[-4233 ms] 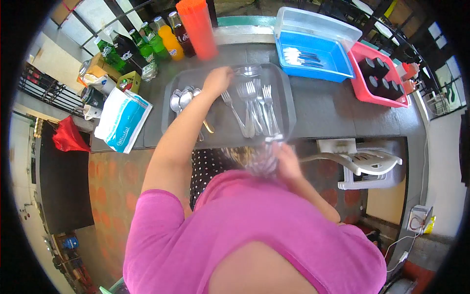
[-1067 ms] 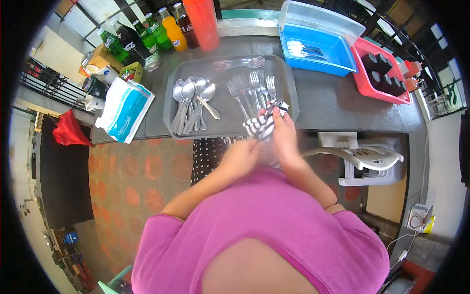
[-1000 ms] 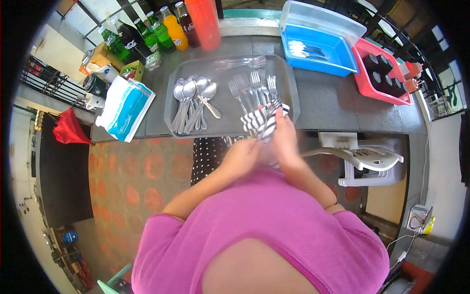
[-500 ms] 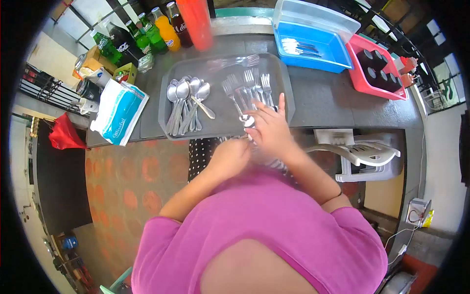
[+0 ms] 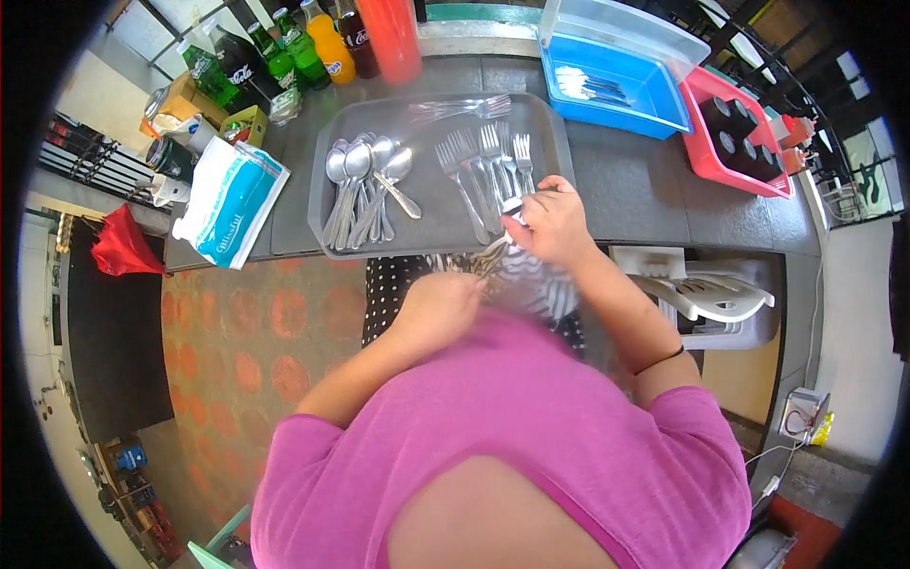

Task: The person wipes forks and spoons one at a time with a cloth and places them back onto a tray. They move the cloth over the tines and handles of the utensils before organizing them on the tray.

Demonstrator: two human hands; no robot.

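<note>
My right hand (image 5: 555,223) is closed on a spoon (image 5: 513,204) at the lower right edge of the grey tray (image 5: 431,248). Below the tray, my left hand (image 5: 443,303) grips a patterned cloth (image 5: 536,280), which hangs between both hands. Several spoons (image 5: 356,161) lie bunched on the tray's left side, one crossing the others. Several forks (image 5: 463,161) lie right of the tray's middle, tines away from me, and more forks (image 5: 464,107) lie sideways along its far edge.
A blue box (image 5: 621,104) with small cutlery and a pink basket (image 5: 706,156) with dark containers stand at right. Bottles (image 5: 242,71), a red cylinder (image 5: 391,43) and a white-blue packet (image 5: 232,204) stand or lie at left. A white chair (image 5: 701,294) is under the counter.
My right hand has moved right and closed more around the spoon. My left hand has shifted slightly left and down, and more of the cloth shows between the hands. The view has shifted slightly.
</note>
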